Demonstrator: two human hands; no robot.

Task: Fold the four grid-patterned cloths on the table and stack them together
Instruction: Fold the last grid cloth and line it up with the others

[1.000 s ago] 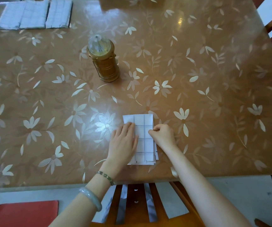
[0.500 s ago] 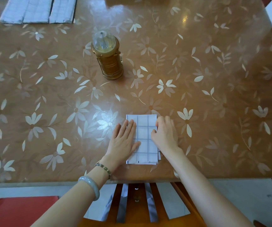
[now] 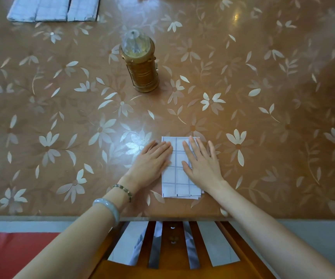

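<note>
Pressing step: left hand (image 3: 152,161) and right hand (image 3: 202,163) lie flat, fingers spread, gripping nothing, on folded grid cloth (image 3: 177,174) near worktop's front edge. Next probably carry it to folded cloths (image 3: 54,9), far-left corner.

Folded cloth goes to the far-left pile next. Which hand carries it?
Left, probably. The left hand lies flat on the folded cloth's left edge, on the pile's side. The right hand would cross over.
</note>
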